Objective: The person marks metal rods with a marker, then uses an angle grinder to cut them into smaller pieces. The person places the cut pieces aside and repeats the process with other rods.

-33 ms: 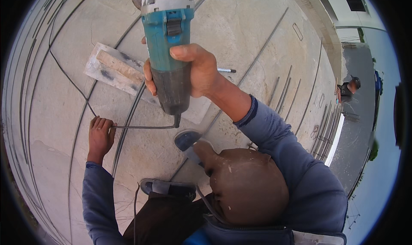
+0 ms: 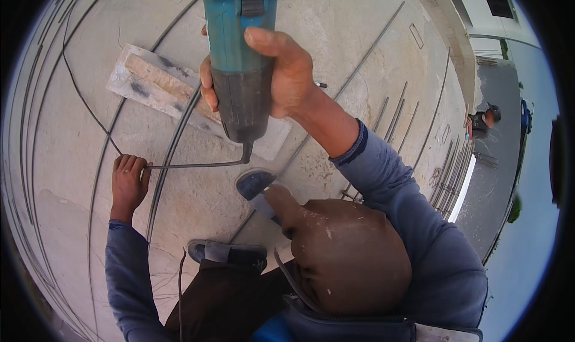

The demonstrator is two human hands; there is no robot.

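Observation:
My right hand is wrapped round the body of a teal and black angle grinder, its thumb near the switch. The grinder hangs upright above the floor with its head cut off by the top edge of the picture. From its lower end a dark power cord runs leftward to my left hand, whose fingers are closed on it. Beyond that hand the cord goes on up to the far left. Behind the grinder, a pale, stained board with a wooden strip on it lies across long steel bars.
Several rebar rods lie over the concrete floor, with more bundled at the right. A thin bent metal loop lies at the far right. My sandalled feet are close below the grinder. Another person is farther right.
The grinder and my right hand sit slightly higher and to the right in the picture, and the grinder's head has left view. My left hand, still on the cord, appears slightly higher and farther left.

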